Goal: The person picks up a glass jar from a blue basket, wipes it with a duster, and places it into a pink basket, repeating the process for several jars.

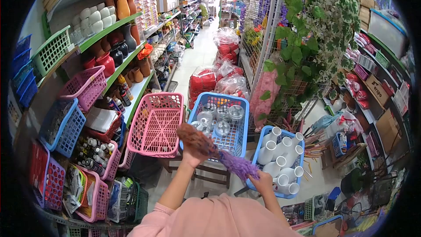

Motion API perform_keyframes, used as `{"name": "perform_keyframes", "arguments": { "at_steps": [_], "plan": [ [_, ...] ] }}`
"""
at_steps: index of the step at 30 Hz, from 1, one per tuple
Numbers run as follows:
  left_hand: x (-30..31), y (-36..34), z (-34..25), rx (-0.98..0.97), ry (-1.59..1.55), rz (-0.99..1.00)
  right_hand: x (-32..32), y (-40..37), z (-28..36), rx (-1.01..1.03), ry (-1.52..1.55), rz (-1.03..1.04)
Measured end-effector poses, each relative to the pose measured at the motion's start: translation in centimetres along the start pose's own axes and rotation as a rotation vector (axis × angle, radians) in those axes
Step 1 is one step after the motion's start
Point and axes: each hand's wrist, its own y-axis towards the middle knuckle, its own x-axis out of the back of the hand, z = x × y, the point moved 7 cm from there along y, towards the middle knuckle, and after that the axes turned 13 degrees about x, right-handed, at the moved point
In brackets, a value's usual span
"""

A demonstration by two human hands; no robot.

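Observation:
A long fluffy brown-and-purple bundle [216, 151], much like a duster, is held slantwise in front of my body. My left hand [193, 156] grips it just below the reddish-brown end, with the fingers partly hidden behind it. At the lower purple end, my right hand [262, 181] is closed around it. Beneath and beyond the bundle is a blue basket [244, 142] with several clear glass jars [222, 113]. A pink basket [156, 152] stands left of it, with only its lattice bottom showing. Close to my right hand, another blue basket [253, 166] holds several white vases [267, 152].
Both baskets in front rest on a dark wooden stand [219, 179]. Shelves [115, 26] of pots and loaded baskets line the left. Red plastic-wrapped bags [202, 82] lie beside the aisle [191, 57]. A wire rack with hanging ivy [291, 48] rises on the right.

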Motion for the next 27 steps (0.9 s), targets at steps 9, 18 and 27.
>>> {"name": "perform_keyframes", "arguments": {
  "at_steps": [9, 18, 27],
  "plan": [
    [1.3, -0.9, -0.2, 0.074, 0.116, -0.100, -0.5, 1.8, 1.4, 0.056, -0.046, 0.025],
    [1.2, -5.0, -1.7, -0.017, 0.118, -0.153, -3.1, 10.0, 0.2, -0.012, -0.109, -0.053],
    [0.7, -11.7, -5.5, -0.230, 0.089, -0.125, -8.4, 13.7, 1.1, 0.122, -0.335, 0.046]
  ]
}}
